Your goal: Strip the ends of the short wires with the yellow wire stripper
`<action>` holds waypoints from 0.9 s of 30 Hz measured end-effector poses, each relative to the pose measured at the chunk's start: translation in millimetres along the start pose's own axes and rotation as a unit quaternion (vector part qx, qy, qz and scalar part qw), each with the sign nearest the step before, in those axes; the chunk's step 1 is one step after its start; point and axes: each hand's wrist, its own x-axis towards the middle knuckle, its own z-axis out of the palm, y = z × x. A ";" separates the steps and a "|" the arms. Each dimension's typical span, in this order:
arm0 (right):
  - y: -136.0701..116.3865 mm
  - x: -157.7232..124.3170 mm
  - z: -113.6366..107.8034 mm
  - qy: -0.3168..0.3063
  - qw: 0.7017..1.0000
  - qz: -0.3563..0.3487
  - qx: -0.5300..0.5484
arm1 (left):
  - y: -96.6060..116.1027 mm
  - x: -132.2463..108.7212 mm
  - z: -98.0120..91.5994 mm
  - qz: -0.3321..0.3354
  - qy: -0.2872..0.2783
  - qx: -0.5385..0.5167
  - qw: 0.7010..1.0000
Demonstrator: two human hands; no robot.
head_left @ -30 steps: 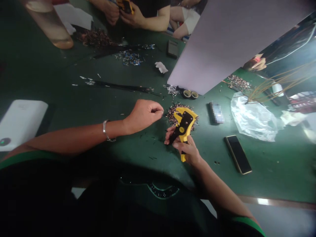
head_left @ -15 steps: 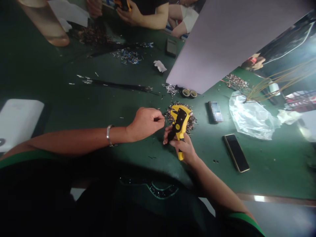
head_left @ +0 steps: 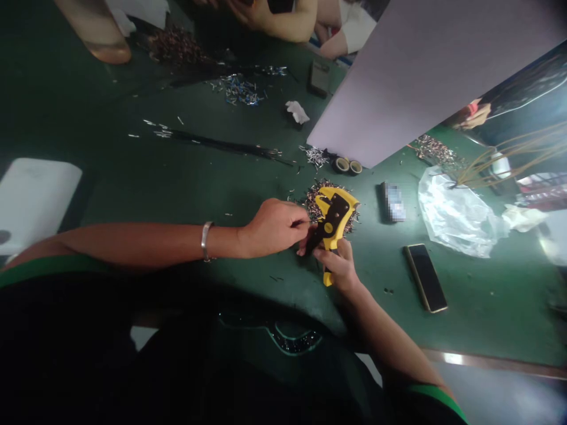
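My right hand (head_left: 337, 264) is wrapped round the handles of a yellow and black wire stripper (head_left: 335, 218), whose head points up and away from me. My left hand (head_left: 278, 229) is closed in a pinch right beside the tool's jaws. A short bit of thin dark wire (head_left: 312, 222) seems to stick out of the fingertips toward the jaws; most of it is hidden. Behind and under the stripper lies a pile of short wire pieces (head_left: 313, 200), partly covered by the tool.
A bundle of black wires (head_left: 221, 143) lies beyond my left hand. Past the stripper are silvery bits (head_left: 315, 156), tape rolls (head_left: 342, 165) and a pale upright panel (head_left: 381, 88). Rightward lie a phone (head_left: 426, 277) and a plastic bag (head_left: 460, 212). A co-worker's arm (head_left: 292, 23) is opposite.
My left hand has moved right, closer to the stripper's jaws. The stripper stays in my right hand, tilted slightly more to the right. The view has shifted a little.
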 end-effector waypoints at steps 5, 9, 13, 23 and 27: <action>7.2 1.1 3.3 0.023 1.000 -0.015 0.001 | -0.5 0.1 -0.5 0.007 -0.012 -0.014 1.000; 8.3 2.3 8.0 0.040 0.999 -0.016 -0.001 | -0.9 -0.1 -1.0 0.010 -0.013 -0.003 1.000; 7.1 4.1 11.6 0.050 0.998 -0.026 -0.015 | -0.8 0.0 -1.6 0.008 -0.019 0.001 1.000; 8.6 7.0 13.0 0.057 0.996 -0.054 -0.043 | 0.7 0.4 -3.4 -0.001 -0.039 -0.008 0.999; 14.6 7.8 14.0 0.067 0.994 -0.070 -0.052 | 1.6 0.4 -4.3 -0.009 -0.040 -0.009 0.999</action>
